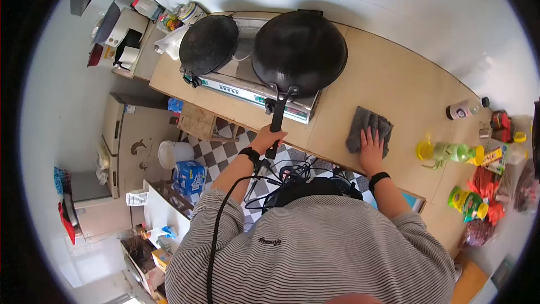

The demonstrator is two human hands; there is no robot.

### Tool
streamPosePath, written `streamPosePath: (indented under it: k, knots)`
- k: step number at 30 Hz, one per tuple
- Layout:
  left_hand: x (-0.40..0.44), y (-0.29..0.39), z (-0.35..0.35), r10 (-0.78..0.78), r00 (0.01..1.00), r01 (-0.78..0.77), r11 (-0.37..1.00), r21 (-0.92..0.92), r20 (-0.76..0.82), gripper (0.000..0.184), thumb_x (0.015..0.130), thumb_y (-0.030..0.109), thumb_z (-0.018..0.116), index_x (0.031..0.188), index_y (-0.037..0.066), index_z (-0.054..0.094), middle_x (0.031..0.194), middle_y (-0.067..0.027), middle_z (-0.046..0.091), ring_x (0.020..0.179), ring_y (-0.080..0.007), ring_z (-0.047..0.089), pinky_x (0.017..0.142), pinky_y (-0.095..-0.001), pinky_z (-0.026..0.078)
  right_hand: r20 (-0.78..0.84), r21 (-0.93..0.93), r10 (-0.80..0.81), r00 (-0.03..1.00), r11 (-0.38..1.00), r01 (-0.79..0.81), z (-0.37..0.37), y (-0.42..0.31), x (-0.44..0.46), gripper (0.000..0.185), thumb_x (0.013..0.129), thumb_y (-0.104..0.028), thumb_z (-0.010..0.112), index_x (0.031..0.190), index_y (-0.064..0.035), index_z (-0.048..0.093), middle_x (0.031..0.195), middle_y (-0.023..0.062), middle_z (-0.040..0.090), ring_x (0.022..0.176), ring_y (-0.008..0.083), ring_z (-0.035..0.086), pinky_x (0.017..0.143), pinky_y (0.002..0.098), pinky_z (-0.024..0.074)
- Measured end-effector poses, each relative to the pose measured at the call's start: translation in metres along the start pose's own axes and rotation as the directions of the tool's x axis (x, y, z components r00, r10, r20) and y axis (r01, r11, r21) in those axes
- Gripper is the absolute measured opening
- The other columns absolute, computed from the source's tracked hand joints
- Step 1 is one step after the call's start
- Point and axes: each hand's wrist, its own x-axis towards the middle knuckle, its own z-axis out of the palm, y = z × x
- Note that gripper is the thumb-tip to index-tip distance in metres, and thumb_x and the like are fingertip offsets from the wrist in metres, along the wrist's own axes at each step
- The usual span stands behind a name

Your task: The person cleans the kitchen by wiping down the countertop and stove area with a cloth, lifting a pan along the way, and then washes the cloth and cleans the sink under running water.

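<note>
My left hand (266, 138) is closed around the handle (277, 121) of a large black wok (300, 50), which rests on the right burner of a silver gas stove (242, 98). On the counter (332, 129), right of the stove, my right hand (371, 149) lies with its fingers spread on a dark grey cloth (365, 124). The cloth is flat against the wooden surface, and the hand presses on its lower part. A second black pan (208, 45) sits on the left burner.
Bottles (467, 108), an oil jug (450, 152), a green-yellow container (467, 202) and bags line the counter's right end. Jars (191, 13) stand behind the stove's left side. Below left are a fridge (143, 135), a white bucket (169, 154) and a wooden stool (197, 122).
</note>
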Motion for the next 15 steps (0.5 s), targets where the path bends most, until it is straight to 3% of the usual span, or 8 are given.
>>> streamPosePath:
  k: [5,7,11,13,15]
  knots:
    - [-0.023,0.043,-0.020,0.039,0.990,-0.023,0.993,-0.112,0.137,0.022,0.080,0.022,0.063,0.069,0.007,0.051,0.057,-0.0017,0.053,0.047,-0.0106,0.050,0.042,-0.0234,0.036,0.029,-0.062,0.108,0.994,0.992,-0.106,0.003,-0.011,0.000,0.057,0.081,-0.013,0.045,0.136,-0.0139,0.032,0.143,0.0080,0.027,0.132,0.0344,0.020,0.103,0.0545,0.0198]
    - [-0.031,0.063,-0.029,0.123,0.968,-0.083,0.979,-0.186,0.219,0.024,0.083,0.025,0.060,0.069,0.008,0.049,0.058,-0.0001,0.050,0.049,-0.0090,0.047,0.046,-0.0221,0.039,0.062,-0.081,0.147,0.987,0.987,-0.142,0.003,-0.015,0.001,0.058,0.081,-0.013,0.045,0.137,-0.0148,0.029,0.145,0.0076,0.023,0.132,0.0345,0.020,0.103,0.0545,0.0200]
    - [-0.036,0.088,-0.044,0.097,0.944,-0.013,0.966,-0.258,0.316,0.023,0.085,0.025,0.060,0.075,0.008,0.048,0.062,0.0017,0.047,0.051,-0.0064,0.046,0.048,-0.0213,0.040,0.070,-0.114,0.222,0.972,0.970,-0.214,0.006,-0.027,-0.002,0.061,0.081,-0.014,0.045,0.139,-0.0179,0.025,0.147,0.0052,0.017,0.133,0.0334,0.019,0.103,0.0541,0.0227]
    - [-0.031,0.105,-0.045,0.053,0.899,0.210,0.819,-0.534,0.435,0.020,0.083,0.017,0.061,0.074,0.006,0.047,0.063,-0.0008,0.048,0.050,-0.0084,0.046,0.046,-0.0220,0.041,0.120,-0.101,0.290,0.950,0.955,-0.279,0.004,-0.027,0.002,0.062,0.081,-0.015,0.045,0.139,-0.0208,0.024,0.147,0.0037,0.017,0.133,0.0320,0.018,0.103,0.0533,0.0229]
    - [-0.036,0.116,-0.054,0.055,0.881,0.242,0.802,-0.546,0.470,0.017,0.085,0.015,0.060,0.078,0.006,0.047,0.066,0.0000,0.048,0.051,-0.0066,0.045,0.045,-0.0199,0.040,0.136,-0.095,0.311,0.941,0.949,-0.300,0.003,-0.027,0.001,0.063,0.081,-0.015,0.046,0.139,-0.0219,0.023,0.147,0.0032,0.016,0.134,0.0315,0.017,0.104,0.0528,0.0219]
